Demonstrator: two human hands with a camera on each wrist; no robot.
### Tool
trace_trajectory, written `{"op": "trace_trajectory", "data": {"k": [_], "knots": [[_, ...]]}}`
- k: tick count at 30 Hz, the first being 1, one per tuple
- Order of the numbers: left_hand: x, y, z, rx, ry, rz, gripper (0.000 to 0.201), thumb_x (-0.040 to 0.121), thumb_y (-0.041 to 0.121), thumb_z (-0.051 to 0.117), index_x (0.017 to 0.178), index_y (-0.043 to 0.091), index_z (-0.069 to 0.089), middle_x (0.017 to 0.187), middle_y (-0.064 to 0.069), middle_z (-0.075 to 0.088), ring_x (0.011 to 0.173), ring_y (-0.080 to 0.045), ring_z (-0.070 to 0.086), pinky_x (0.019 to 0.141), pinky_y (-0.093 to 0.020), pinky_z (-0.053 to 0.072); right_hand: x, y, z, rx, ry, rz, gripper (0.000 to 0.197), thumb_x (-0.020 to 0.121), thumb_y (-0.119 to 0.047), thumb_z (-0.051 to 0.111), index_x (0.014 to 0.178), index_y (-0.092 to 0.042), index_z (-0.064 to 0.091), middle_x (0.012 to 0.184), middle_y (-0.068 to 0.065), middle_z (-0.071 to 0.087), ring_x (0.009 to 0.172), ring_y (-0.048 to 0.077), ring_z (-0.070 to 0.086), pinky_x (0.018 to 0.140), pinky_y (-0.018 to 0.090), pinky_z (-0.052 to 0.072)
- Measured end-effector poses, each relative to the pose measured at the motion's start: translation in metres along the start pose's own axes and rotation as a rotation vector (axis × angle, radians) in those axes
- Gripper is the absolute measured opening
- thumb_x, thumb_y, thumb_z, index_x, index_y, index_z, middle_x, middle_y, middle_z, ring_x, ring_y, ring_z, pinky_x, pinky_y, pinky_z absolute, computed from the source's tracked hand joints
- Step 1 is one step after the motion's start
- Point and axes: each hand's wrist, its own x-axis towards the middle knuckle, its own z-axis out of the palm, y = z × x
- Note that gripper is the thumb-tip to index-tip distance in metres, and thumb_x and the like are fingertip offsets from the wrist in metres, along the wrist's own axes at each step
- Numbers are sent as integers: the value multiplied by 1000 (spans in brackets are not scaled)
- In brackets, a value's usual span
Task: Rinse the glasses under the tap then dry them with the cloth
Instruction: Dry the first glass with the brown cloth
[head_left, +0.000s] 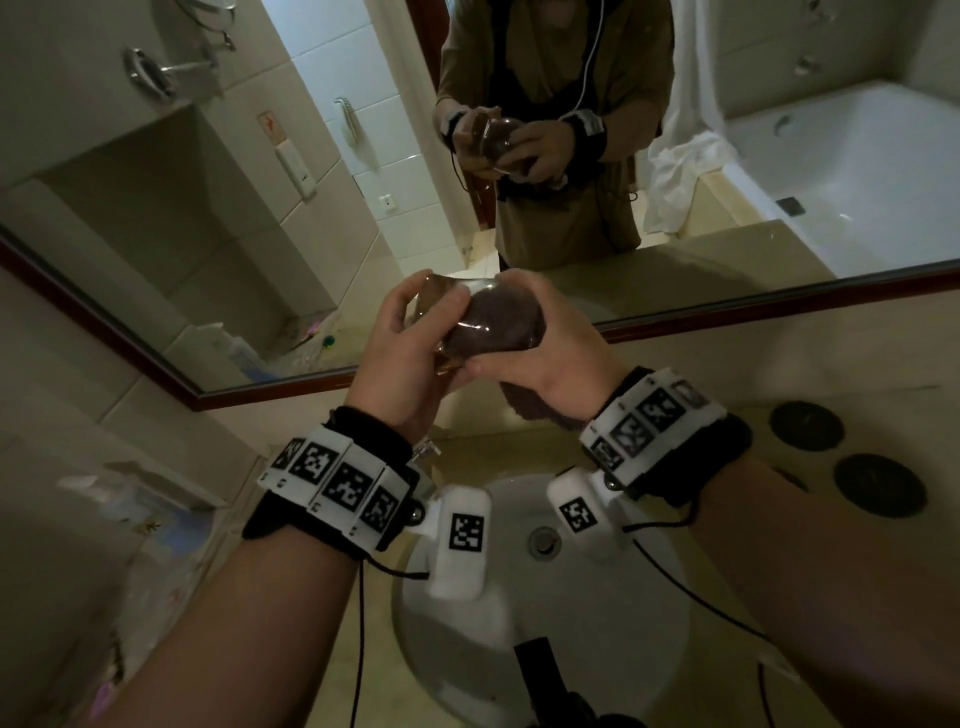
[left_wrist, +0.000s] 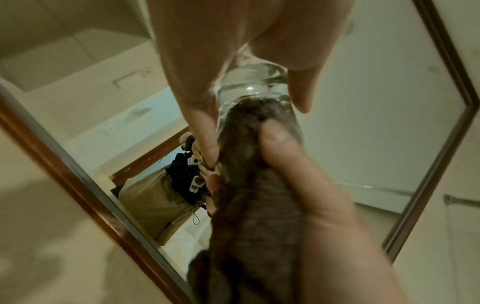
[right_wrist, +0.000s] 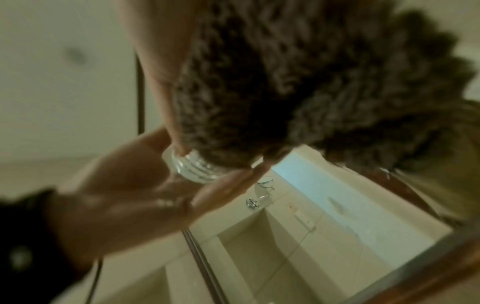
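The left hand (head_left: 400, 358) grips a clear glass (head_left: 441, 299) by its base, up in the air over the white sink (head_left: 649, 613). The glass lies on its side. The right hand (head_left: 550, 358) holds a brown cloth (head_left: 498, 325) and has stuffed it inside the glass. Behind them is a mirror (head_left: 208, 208).

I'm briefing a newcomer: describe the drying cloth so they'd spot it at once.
Above the white sink, before the mirror, both hands meet. The left hand grips a clear glass; the right hand stuffs the cloth inside. It is dark brown and fuzzy.
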Motion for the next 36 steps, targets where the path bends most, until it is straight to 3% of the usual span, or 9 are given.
{"op": "trace_trajectory", "data": {"k": [2, 5, 8, 12, 16, 20, 23, 28, 36], "knots": [[-1, 2, 1, -52, -15, 4, 64, 88, 38, 66, 137, 4, 44, 132, -26, 55, 111, -39, 63, 66, -37, 60, -2, -1, 5, -161, 55, -112, 88, 65, -31, 84, 137, -28, 33, 115, -12, 53, 100, 2, 55, 88, 16, 44], [-2, 5, 1, -55, 29, 29, 61, 87, 29, 67, 136, 1, 44, 123, -23, 60, 103, -35, 65, 69, -37, 59, -5, 0, 10, -232, 90, -207, 93, 66, -35, 84, 140, -26, 30, 122, -6, 54, 103, 6, 56, 88, 18, 48], [-1, 4, -1, 23, 51, 74, 41, 90, 17, 66, 128, 12, 52, 115, -14, 64, 92, -26, 69, 65, -35, 57, -2, -4, 6, -76, 46, -69, 89, 64, -27, 86, 137, -28, 34, 113, -13, 54, 95, -1, 57, 83, 11, 47], [-4, 2, -2, 79, 8, 74, 36, 89, 14, 65, 121, 22, 53, 121, -12, 61, 87, -19, 70, 64, -34, 56, -1, -3, -4, 288, -107, 141, 68, 67, -16, 83, 125, -24, 47, 105, 4, 64, 82, 17, 68, 65, 28, 54], [-5, 3, -2, -53, -12, -6, 50, 90, 31, 65, 133, 11, 48, 127, -19, 60, 102, -31, 67, 76, -42, 58, -3, -7, 6, -20, 22, -36, 79, 64, -22, 85, 130, -26, 40, 107, -13, 57, 95, 1, 59, 83, 14, 47], [-8, 7, -2, -82, -2, -21, 49, 94, 32, 57, 134, 4, 49, 115, -18, 65, 97, -30, 68, 57, -31, 59, -6, -7, 14, -218, 83, -179, 91, 65, -29, 84, 138, -25, 31, 114, -12, 51, 99, 1, 53, 86, 11, 42], [-9, 7, -6, -32, 47, 25, 46, 91, 22, 63, 133, 9, 50, 110, -11, 68, 94, -28, 70, 68, -36, 59, -5, -6, 15, -80, 44, -79, 87, 64, -25, 85, 134, -29, 34, 112, -13, 53, 96, 0, 58, 84, 11, 46], [-16, 2, -14, 51, 22, 40, 42, 89, 16, 65, 129, 17, 51, 124, -13, 61, 101, -28, 68, 72, -37, 58, -2, -1, 12, 244, -127, 171, 75, 62, -26, 84, 127, -26, 47, 111, 0, 62, 93, 19, 66, 78, 32, 52], [-19, 6, -27, -63, 28, 37, 50, 91, 18, 64, 136, 11, 46, 126, -18, 62, 104, -34, 68, 87, -50, 53, -13, -9, 37, -52, 49, -106, 87, 66, -24, 84, 137, -24, 33, 113, -15, 53, 102, 1, 58, 88, 17, 50]]}}
